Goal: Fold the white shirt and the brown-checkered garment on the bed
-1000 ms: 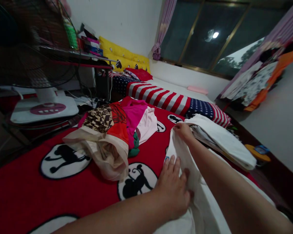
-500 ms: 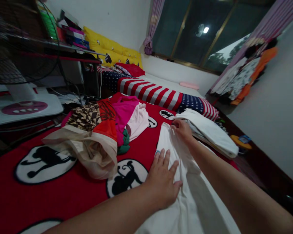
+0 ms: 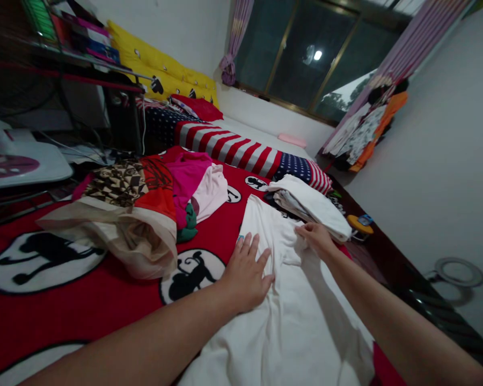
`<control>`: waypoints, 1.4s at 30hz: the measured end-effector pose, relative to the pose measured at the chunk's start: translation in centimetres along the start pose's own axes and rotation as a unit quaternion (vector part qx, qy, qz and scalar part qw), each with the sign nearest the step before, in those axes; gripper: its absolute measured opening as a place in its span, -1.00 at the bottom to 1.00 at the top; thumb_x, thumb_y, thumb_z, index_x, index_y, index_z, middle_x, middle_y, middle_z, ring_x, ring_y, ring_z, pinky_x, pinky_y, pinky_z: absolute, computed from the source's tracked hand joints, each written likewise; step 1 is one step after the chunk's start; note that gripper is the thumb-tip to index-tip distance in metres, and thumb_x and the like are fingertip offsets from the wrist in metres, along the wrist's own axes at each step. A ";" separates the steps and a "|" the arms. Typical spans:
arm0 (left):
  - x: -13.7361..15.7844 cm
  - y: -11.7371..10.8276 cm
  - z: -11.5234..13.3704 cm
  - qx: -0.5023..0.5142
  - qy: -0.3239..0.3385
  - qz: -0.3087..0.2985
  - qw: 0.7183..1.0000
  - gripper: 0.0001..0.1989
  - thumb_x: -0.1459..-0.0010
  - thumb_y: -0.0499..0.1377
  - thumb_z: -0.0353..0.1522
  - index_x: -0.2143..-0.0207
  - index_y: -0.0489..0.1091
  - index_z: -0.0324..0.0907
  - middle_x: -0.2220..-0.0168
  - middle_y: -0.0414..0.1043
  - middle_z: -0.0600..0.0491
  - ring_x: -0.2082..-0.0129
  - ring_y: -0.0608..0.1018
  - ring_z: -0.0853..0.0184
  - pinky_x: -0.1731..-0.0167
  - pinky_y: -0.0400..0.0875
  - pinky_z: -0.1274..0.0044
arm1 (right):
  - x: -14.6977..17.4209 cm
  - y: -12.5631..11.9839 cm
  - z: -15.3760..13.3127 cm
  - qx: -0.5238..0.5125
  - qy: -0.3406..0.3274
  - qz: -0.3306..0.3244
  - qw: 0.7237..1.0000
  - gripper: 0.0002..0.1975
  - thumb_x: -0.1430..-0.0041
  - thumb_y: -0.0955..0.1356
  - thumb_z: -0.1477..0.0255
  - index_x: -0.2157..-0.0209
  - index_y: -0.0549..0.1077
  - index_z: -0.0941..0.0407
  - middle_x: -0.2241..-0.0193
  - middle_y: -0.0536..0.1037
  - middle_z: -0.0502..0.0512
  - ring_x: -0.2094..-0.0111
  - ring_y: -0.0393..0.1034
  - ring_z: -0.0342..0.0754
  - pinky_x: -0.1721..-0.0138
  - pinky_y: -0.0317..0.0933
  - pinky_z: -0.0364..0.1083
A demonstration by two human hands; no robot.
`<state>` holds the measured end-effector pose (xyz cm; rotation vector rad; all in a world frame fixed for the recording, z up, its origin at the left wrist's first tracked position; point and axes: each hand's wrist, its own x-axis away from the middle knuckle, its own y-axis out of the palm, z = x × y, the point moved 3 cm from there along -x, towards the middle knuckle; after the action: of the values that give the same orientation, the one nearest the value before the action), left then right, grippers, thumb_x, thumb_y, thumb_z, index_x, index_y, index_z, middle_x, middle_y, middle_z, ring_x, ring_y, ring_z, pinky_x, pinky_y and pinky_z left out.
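The left hand (image 3: 247, 273) lies flat and open, pinning the white garment (image 3: 290, 321) to the red blanket (image 3: 104, 305), while the right hand (image 3: 317, 239) pinches a fold.

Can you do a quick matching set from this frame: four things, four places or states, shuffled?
Things:
1. left hand
2. right hand
3. folded white stack
4. heap of coloured clothes

Places or states:
A. pinching a fold of the white shirt
B. lying left of the white shirt on the red blanket
C. pressed flat, fingers spread, on the white shirt
D. lying beyond the white shirt, near the bed's right edge

The white shirt is spread on the red blanket.

Pairs: 1-C, 2-A, 3-D, 4-B
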<state>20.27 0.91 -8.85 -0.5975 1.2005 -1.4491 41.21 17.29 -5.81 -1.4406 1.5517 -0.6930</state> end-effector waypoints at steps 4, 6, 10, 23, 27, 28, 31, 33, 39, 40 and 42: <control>0.0 0.0 -0.1 0.001 0.003 -0.001 1.000 -0.39 -0.23 -0.02 -0.08 -0.25 0.15 -0.17 -0.33 -0.15 -0.27 -0.33 -0.16 -0.02 -0.25 -0.21 0.13 | 0.0 0.1 0.4 0.035 0.015 0.076 0.996 -0.71 -0.02 0.27 0.20 0.50 0.42 0.14 0.53 0.48 0.11 0.46 0.33 -0.03 0.44 0.11 -0.11; -0.1 0.1 -0.1 0.000 0.002 -0.008 1.000 -0.39 -0.23 -0.01 -0.07 -0.25 0.15 -0.16 -0.34 -0.16 -0.26 -0.33 -0.16 -0.02 -0.25 -0.21 0.13 | 0.3 0.4 0.8 0.061 0.025 0.092 0.994 -0.77 0.02 0.30 0.24 0.50 0.42 0.13 0.49 0.49 0.14 0.40 0.35 0.02 0.39 0.12 -0.09; -0.1 0.0 -0.2 -0.002 0.001 -0.009 1.000 -0.39 -0.24 -0.02 -0.07 -0.25 0.15 -0.15 -0.34 -0.16 -0.26 -0.33 -0.15 -0.02 -0.25 -0.21 0.13 | 1.2 0.3 1.1 0.069 0.034 0.101 0.992 -0.69 0.00 0.31 0.22 0.33 0.43 0.17 0.36 0.51 0.19 0.34 0.36 0.03 0.32 0.15 -0.07; -0.4 0.3 -0.8 0.012 0.018 0.009 1.000 -0.43 -0.22 0.02 -0.08 -0.21 0.20 -0.15 -0.32 -0.04 -0.17 -0.32 -0.04 0.00 -0.25 -0.13 0.17 | 17.9 -2.0 -7.4 -0.067 -0.281 -0.036 0.957 -0.89 -0.21 0.28 0.43 0.21 0.39 0.02 0.21 0.45 0.14 0.18 0.40 0.01 0.17 0.30 -0.01; -0.9 0.0 -1.3 0.055 0.013 0.029 0.998 -0.48 -0.20 0.11 -0.18 -0.15 0.27 -0.23 -0.27 0.09 -0.18 -0.30 0.07 0.06 -0.25 -0.05 0.23 | 22.0 -2.0 -10.4 -0.085 -0.317 -0.095 0.940 -0.86 -0.21 0.25 0.50 0.21 0.37 0.01 0.20 0.45 0.14 0.21 0.41 -0.02 0.20 0.33 -0.04; -0.9 -0.2 -1.5 0.079 0.007 0.040 0.996 -0.52 -0.19 0.12 -0.24 -0.12 0.30 -0.25 -0.26 0.12 -0.19 -0.28 0.12 0.10 -0.24 -0.01 0.27 | 22.6 -1.9 -10.7 -0.083 -0.322 -0.116 0.936 -0.85 -0.21 0.25 0.51 0.21 0.37 0.02 0.21 0.45 0.14 0.24 0.41 -0.04 0.23 0.33 -0.06; -0.3 -1.7 -2.6 0.179 -0.033 0.089 0.979 -0.64 -0.16 0.12 -0.45 -0.04 0.37 -0.28 -0.21 0.19 -0.19 -0.19 0.29 0.21 -0.16 0.20 0.42 | 23.3 -1.8 -11.0 -0.073 -0.330 -0.152 0.929 -0.83 -0.20 0.24 0.55 0.23 0.40 0.05 0.22 0.46 0.12 0.27 0.41 -0.07 0.24 0.32 -0.08; 1.0 -3.1 -3.5 0.227 -0.062 0.124 0.964 -0.68 -0.13 0.10 -0.51 0.05 0.42 -0.28 -0.11 0.32 -0.16 -0.05 0.44 0.26 -0.04 0.34 0.47 | 22.5 -1.8 -10.8 -0.086 -0.322 -0.148 0.931 -0.84 -0.18 0.25 0.54 0.25 0.43 0.07 0.24 0.46 0.11 0.29 0.41 -0.09 0.28 0.32 -0.11; 7.0 -5.6 -5.1 0.349 -0.195 0.005 0.917 -0.86 -0.11 0.05 -0.44 0.26 0.33 -0.25 0.49 0.45 0.08 0.63 0.50 0.42 0.62 0.41 0.61 | 15.4 0.1 -12.2 -0.147 -0.240 -0.084 0.956 -0.89 -0.09 0.31 0.49 0.35 0.49 0.12 0.35 0.52 0.08 0.41 0.43 -0.13 0.40 0.30 -0.17; 7.9 -5.7 -4.9 0.370 -0.213 -0.035 0.903 -0.89 -0.12 0.05 -0.41 0.30 0.32 -0.24 0.53 0.44 0.10 0.67 0.47 0.42 0.68 0.37 0.62 | 14.1 0.8 -12.8 -0.135 -0.227 -0.077 0.961 -0.87 -0.08 0.31 0.52 0.33 0.49 0.13 0.36 0.54 0.07 0.41 0.44 -0.13 0.38 0.29 -0.17; 9.4 -5.7 -4.6 0.389 -0.236 -0.099 0.885 -0.86 -0.12 0.06 -0.33 0.40 0.31 -0.23 0.58 0.41 0.11 0.71 0.45 0.42 0.73 0.33 0.63 | 11.8 2.3 -14.3 -0.071 -0.211 -0.086 0.971 -0.74 -0.09 0.27 0.57 0.19 0.49 0.11 0.36 0.56 0.05 0.40 0.44 -0.13 0.34 0.26 -0.18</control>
<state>11.43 -6.96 -7.69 -0.4648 0.1265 -1.6716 28.36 3.86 -4.00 -1.7151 1.1711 -0.3447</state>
